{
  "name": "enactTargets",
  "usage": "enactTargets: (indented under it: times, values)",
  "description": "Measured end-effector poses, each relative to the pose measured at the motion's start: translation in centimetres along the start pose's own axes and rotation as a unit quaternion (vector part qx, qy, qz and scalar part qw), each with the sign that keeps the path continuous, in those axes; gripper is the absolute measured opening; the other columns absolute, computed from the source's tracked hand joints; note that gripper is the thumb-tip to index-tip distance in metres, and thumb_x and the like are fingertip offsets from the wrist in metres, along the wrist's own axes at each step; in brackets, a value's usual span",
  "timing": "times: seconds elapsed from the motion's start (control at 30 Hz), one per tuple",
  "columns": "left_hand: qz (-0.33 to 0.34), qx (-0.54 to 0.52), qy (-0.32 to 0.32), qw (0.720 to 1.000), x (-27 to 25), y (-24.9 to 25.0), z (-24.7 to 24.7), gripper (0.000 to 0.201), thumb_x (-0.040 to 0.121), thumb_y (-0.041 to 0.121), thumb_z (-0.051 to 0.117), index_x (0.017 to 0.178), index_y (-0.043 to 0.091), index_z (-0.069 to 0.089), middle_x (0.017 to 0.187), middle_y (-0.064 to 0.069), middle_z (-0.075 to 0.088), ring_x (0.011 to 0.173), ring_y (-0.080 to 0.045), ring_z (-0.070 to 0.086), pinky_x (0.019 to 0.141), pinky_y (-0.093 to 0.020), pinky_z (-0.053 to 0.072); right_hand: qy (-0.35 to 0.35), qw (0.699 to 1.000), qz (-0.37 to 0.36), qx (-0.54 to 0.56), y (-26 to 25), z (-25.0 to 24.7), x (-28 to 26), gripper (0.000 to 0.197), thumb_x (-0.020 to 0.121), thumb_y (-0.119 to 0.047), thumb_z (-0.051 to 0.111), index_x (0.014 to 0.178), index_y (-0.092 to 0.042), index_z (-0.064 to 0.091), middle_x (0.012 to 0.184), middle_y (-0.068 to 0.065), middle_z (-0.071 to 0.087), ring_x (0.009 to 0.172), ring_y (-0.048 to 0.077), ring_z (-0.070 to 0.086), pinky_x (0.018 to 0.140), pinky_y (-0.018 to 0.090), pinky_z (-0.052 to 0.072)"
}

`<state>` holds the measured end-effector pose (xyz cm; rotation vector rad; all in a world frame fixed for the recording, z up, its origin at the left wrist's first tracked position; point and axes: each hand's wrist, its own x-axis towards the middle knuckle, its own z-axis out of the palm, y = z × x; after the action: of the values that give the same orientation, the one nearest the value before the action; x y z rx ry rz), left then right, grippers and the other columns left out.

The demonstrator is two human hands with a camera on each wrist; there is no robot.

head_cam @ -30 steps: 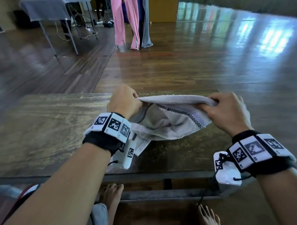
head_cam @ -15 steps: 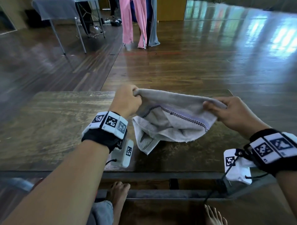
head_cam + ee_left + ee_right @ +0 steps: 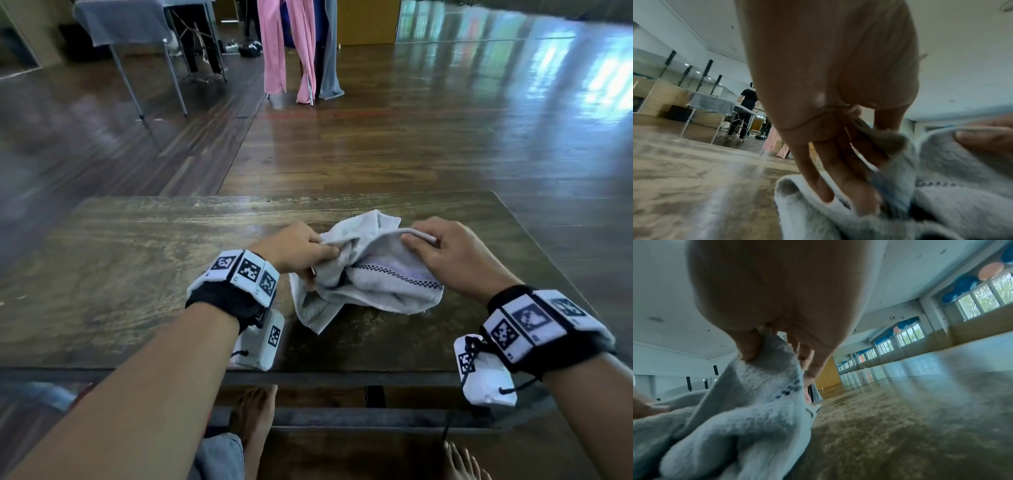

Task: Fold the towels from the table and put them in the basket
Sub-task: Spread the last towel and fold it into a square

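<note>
On the wooden table [image 3: 144,260] lies a bunched grey towel [image 3: 373,284]. Both hands are close together on it. Her left hand [image 3: 296,248] pinches one edge, and the right hand [image 3: 448,253] pinches another. I think the folding is just starting. Next, the towel needs pulling flat. No basket shows.
</note>
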<state>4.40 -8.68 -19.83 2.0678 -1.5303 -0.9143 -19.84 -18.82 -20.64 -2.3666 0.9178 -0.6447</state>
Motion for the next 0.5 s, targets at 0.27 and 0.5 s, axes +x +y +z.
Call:
enactTargets:
  times: [0.27,0.5]
  values:
    - [0.025,0.182,-0.039,0.982,1.5,-0.6,1.9,0.031,0.088,0.049,0.062,0.076,0.023,0.073,0.115,-0.010,0.053,0.103,-0.026,0.055,0.092,-0.040,0.049,-0.176,0.982,0.063,-0.001,-0.6,3.6,0.7,0.014,0.094,-0.042,0.065,0.093,-0.045,0.078,0.100,0.003,0.065,0.107,0.020,0.055,0.096,0.034,0.043]
    - [0.015,0.173,-0.116,0.978,2.5,0.7,0.9,0.039,0.078,0.044,0.066,0.065,0.007,0.072,0.059,-0.003,0.064,0.054,-0.015,0.054,0.059,-0.029,0.044,-0.387,0.916,0.097,-0.036,-2.0,2.0,4.0,0.021,0.092,-0.039,0.070,0.073,-0.031,0.075,0.071,-0.016,0.071,0.068,0.000,0.061,0.072,0.024,0.049]
